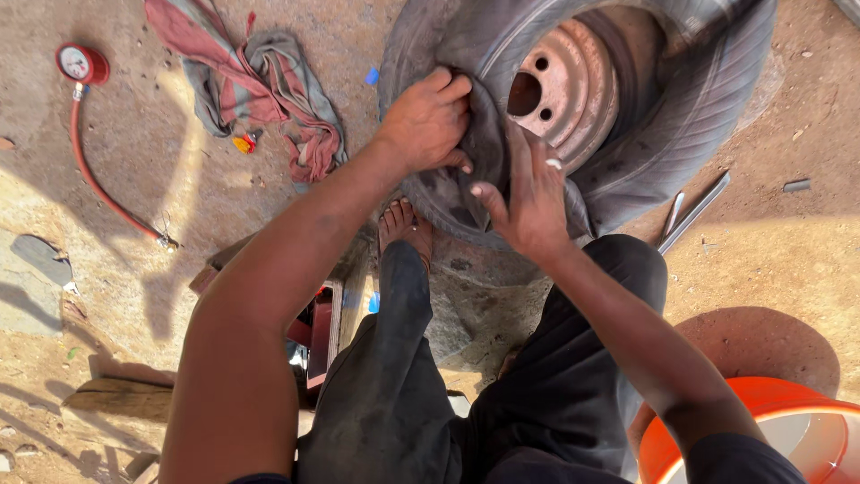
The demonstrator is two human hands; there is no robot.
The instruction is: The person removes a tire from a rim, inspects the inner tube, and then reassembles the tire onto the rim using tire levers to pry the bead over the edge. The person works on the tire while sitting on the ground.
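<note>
**Two hands at the bead of a tyre on the ground**

While the person sits over the work, a worn tyre lies flat on the dirt ground, mounted around a rusty steel wheel rim with round holes in its disc. Dark rubber, seemingly an inner tube, bulges out between tyre and rim on the near side. The left hand is curled closed over this rubber at the tyre's inner edge, fingers tucked under and gripping it. The right hand rests just beside it, fingers extended and fairly wide, pressing flat on the same rubber fold with the fingertips toward the rim; it clamps nothing. The two hands are close but not touching. A bare foot is planted against the tyre's near sidewall, below the left hand, and dark trousers fill the lower centre. Two flat metal tyre levers lie on the ground just right of the tyre. A crumpled red-and-grey cloth lies at upper left, well apart from the tyre, and farther left a red hose leads to a round pressure gauge. An orange bucket sits at the lower right corner, beside the right forearm.
</note>
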